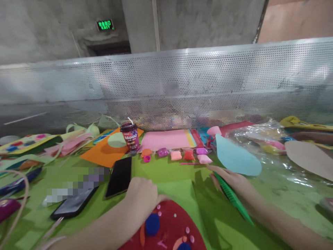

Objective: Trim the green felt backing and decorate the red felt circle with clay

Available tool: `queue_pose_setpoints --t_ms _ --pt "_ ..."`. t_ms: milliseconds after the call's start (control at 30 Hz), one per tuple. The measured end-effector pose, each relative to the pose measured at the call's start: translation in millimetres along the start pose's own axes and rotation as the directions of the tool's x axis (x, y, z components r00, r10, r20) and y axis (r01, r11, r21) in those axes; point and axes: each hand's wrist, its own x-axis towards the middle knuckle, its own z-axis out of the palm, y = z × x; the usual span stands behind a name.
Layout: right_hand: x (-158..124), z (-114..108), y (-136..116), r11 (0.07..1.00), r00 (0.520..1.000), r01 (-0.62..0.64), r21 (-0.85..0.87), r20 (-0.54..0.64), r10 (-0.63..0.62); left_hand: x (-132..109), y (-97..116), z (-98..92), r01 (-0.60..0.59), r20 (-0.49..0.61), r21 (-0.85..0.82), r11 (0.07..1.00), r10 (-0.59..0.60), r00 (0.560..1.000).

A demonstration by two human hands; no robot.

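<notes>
My left hand (142, 194) rests closed, fingers curled under, on the far edge of a red felt disc (169, 225) that carries small pink dots and blue blobs of clay. My right hand (231, 180) lies further right on the green sheet (182, 173), its fingers wrapped round a long green comb-like tool (232, 198) that runs back along my wrist. A row of small clay packets (182, 154) in orange, purple, pink and red lies just beyond both hands. A light blue leaf-shaped cutout (235, 158) sits beside my right hand.
Two black phones (119, 177) (74, 205) lie left of my left hand. A dark drink cup with a straw (130, 136) stands on orange felt (104, 152). Pink sheets (166, 139), clear plastic wrap (273, 146) and a tan cutout (309, 158) lie around. A perforated metal barrier (182, 80) closes the back.
</notes>
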Motion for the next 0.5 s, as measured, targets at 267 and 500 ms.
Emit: queue_pose_setpoints --t_ms 267,500 --pt "5 3 -11 0.967 0.999 -0.038 0.250 0.038 0.029 12 20 8.6 -0.558 -0.301 -0.273 0.784 0.481 0.823" --pt "6 10 -31 0.913 0.984 -0.164 0.374 0.123 0.127 15 26 20.1 -0.498 -0.320 -0.342 0.797 0.399 0.859"
